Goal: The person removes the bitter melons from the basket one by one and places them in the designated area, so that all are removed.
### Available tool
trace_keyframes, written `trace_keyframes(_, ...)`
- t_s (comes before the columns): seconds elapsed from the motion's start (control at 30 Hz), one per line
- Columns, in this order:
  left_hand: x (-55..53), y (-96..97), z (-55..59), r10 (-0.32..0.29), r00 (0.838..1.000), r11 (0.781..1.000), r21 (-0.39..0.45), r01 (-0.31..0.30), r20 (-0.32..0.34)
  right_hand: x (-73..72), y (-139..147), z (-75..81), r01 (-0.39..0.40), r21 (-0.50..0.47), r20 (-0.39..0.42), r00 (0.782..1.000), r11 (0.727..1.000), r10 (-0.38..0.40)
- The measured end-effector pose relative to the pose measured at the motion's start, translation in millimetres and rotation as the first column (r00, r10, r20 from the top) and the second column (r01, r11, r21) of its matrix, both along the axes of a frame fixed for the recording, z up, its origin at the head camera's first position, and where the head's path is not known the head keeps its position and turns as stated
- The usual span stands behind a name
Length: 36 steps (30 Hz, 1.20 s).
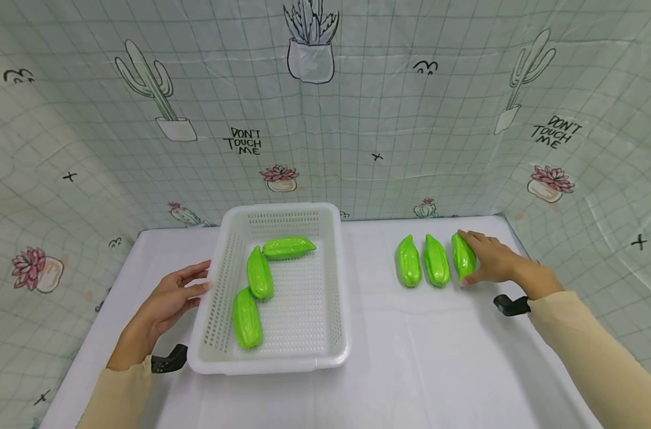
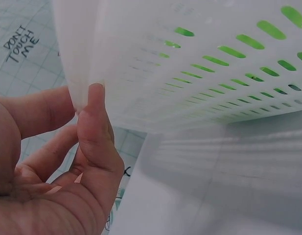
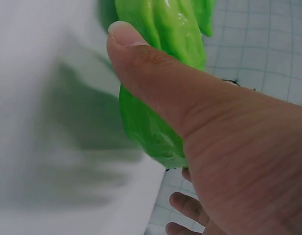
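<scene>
Right hand point(image 1: 488, 259) is holding the rightmost green pepper point(image 1: 463, 256) in a moderately wide grasp, the thumb lying across its near end and the fingers reaching to its far end. On the right wrist view, other fingertips are showing beyond the glossy, ridged body; whether the pepper is touching the table, I cannot tell. Just to its left, the middle green pepper point(image 1: 436, 261) and the leftmost green pepper point(image 1: 408, 261) are lying side by side with narrow gaps, both standing between the right hand and the white basket point(image 1: 271, 365).

Left hand point(image 1: 175, 293) is pinching the basket's left rim narrowly between thumb and finger, with a finger pressing the slotted outer wall. Inside, three peppers are resting toward the far and left sides: the crosswise pepper point(image 1: 289, 248) is lying near the far wall, the slanted pepper point(image 1: 259, 273) is sitting just below its left end, and the nearest pepper point(image 1: 247, 320) is lying along the left side. Beige sleeves point(image 1: 598, 351) are covering both forearms, and black wrist devices point(image 1: 511, 305) are jutting inward. Beneath everything, the white table point(image 1: 411, 363) is spreading; around it, a cactus-printed grid cloth point(image 1: 352, 107) is hanging.
</scene>
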<state>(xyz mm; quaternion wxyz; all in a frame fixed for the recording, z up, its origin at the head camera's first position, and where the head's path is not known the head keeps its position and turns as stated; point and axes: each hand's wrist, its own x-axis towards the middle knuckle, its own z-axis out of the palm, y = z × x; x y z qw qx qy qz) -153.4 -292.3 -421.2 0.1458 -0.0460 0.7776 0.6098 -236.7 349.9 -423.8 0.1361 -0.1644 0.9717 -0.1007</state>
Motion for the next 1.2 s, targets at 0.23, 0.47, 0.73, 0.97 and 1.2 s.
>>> trace_keyframes(0.23, -0.9, 0.8, 2.4, 0.001, 1.000, 1.000, 0.006, -0.001, 0.010, 0.0, 0, -8.8, -0.007, -0.005, 0.033, 0.999, 1.000, 0.007)
trace_keyframes(0.47, -0.3, 0.6, 1.2, 0.005, 1.000, 1.000, 0.010, -0.005, 0.014, -0.1, -1, -13.1, -0.030, -0.020, 0.051, 0.998, 0.999, 0.031)
trace_keyframes(0.73, 0.3, -0.8, -0.3, 0.006, 1.000, 1.000, 0.013, -0.006, 0.011, -2.2, -4, -13.4, -0.042, -0.008, 0.035, 0.998, 0.999, 0.043)
trace_keyframes(0.97, -0.5, -2.2, 0.0, 0.008, 1.000, 1.000, 0.021, -0.008, 0.006, -4.5, -7, -12.1, -0.056, 0.001, 0.023, 0.998, 0.998, 0.056)
trace_keyframes(1.2, -1.4, -1.4, 0.1, 0.010, 1.000, 1.000, 0.018, -0.010, 0.008, -7.0, -11, -4.2, -0.046, 0.027, 0.015, 0.999, 0.999, 0.046)
